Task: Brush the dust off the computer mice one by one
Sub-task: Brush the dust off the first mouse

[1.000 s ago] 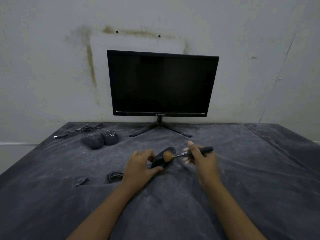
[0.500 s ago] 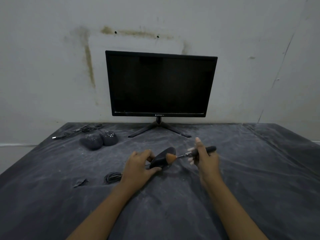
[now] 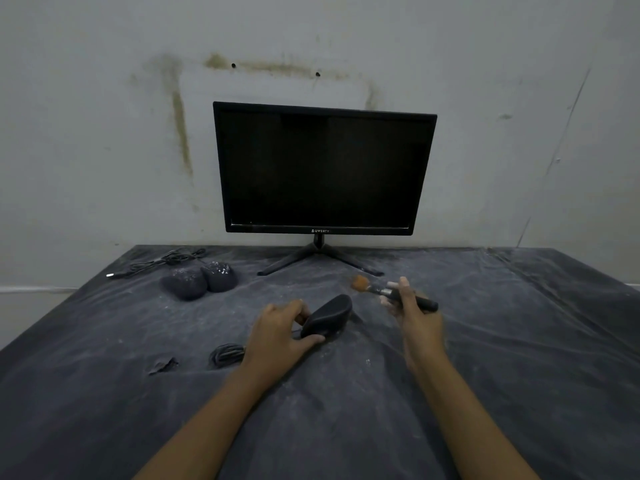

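Note:
My left hand (image 3: 280, 332) grips a black computer mouse (image 3: 329, 315) by its near end, tilted up off the dusty dark table cover (image 3: 485, 358). My right hand (image 3: 414, 315) holds a small brush (image 3: 388, 292) by its black handle. Its orange bristles point left and hover just above and to the right of the mouse, not touching it. Two more dust-speckled mice (image 3: 199, 280) lie side by side at the back left of the table.
A black monitor (image 3: 322, 171) on a spread-leg stand rises at the back centre against the stained wall. Loose cables (image 3: 162, 261) trail behind the two mice. A coiled cable (image 3: 225, 353) and a small dark scrap (image 3: 162, 365) lie left of my left wrist.
The brush tip was on the mouse's far end; now my right hand has lifted it up and to the right, clear of the mouse. My left hand keeps holding the mouse.

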